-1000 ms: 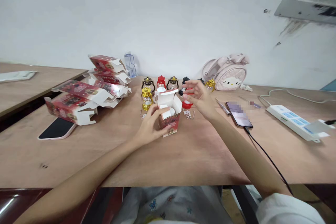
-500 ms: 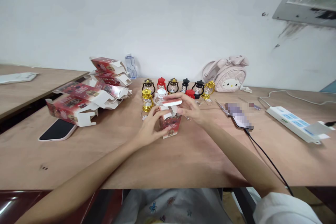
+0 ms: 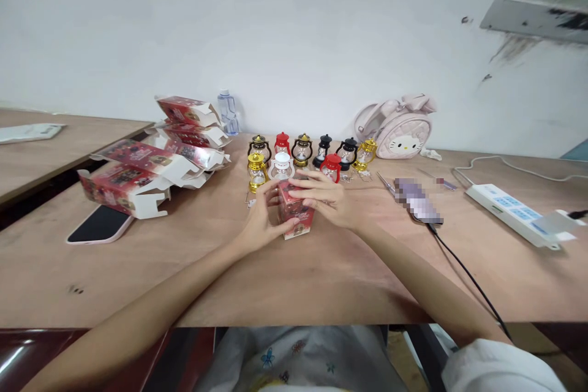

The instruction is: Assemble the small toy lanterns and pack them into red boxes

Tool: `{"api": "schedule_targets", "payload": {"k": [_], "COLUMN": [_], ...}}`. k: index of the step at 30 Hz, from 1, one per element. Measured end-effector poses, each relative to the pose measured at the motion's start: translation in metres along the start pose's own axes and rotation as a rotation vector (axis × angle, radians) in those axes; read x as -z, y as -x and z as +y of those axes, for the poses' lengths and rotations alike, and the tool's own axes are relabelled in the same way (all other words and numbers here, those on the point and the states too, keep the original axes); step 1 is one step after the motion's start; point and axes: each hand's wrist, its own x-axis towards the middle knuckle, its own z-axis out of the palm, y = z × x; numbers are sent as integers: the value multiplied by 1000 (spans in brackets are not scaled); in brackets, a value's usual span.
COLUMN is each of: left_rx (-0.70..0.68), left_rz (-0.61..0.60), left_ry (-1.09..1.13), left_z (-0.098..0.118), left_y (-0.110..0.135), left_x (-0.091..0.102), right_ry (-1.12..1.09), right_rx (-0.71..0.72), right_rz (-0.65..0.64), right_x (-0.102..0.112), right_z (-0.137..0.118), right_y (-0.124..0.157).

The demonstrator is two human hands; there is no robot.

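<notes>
A small red printed box point(image 3: 297, 215) stands upright on the table in front of me, its top flap folded down. My left hand point(image 3: 263, 220) grips its left side, thumb across the front face. Over the top and right edge lies my right hand point(image 3: 328, 199), fingers pressed on the lid. What the box contains is hidden. Just behind it are several miniature lanterns, among them a white lantern point(image 3: 280, 165), a gold lantern point(image 3: 257, 173), a red lantern point(image 3: 331, 166) and a black lantern point(image 3: 348, 153).
Opened red cartons point(image 3: 133, 174) are piled at the left, partly over a phone point(image 3: 101, 225). A water bottle point(image 3: 227, 111) and a pink bag point(image 3: 404, 135) stand by the wall. At right lie another phone point(image 3: 419, 201) with a cable and a power strip point(image 3: 512, 214).
The box's raised top flap has been folded down and now closes the top. My right hand has moved down onto it, uncovering more of the red lantern behind.
</notes>
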Motion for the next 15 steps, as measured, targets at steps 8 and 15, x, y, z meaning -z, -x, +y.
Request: {"api": "schedule_targets", "payload": {"k": [8,15], "left_rx": [134,108], "left_rz": [-74,-101], "left_ry": [103,99], "left_z": [0,-1], "left_y": [0,0], "left_x": [0,0], "right_ry": [92,108], "right_rx": [-31,-12], "right_rz": [-55,-153], "right_x": [-8,-10], "right_z": [-3,0], "right_y": [17,21]}}
